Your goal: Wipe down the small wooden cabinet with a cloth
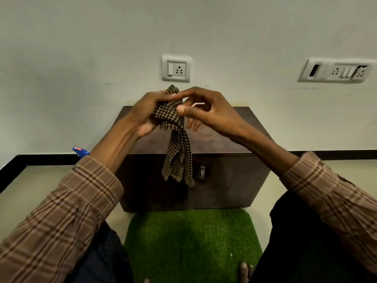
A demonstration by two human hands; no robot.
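The wooden cabinet (224,180) stands with its doors closed. Above its top's back edge, the left hand (145,115) grips a bunched checked cloth (175,137), while the right hand (206,111) pinches its upper part.

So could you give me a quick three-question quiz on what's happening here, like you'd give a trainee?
1. True or false: the brown-and-black checked cloth lies flat on top of the small dark wooden cabinet.
2. Which hand bunches the cloth in its grip: A) left hand B) right hand C) neither?
3. Fill in: on the floor in front of the cabinet lies a ____ grass-like mat.

Key
1. False: it is held up in both hands, its tail hanging in front of the cabinet.
2. A; the right hand pinches it with thumb and forefinger.
3. green
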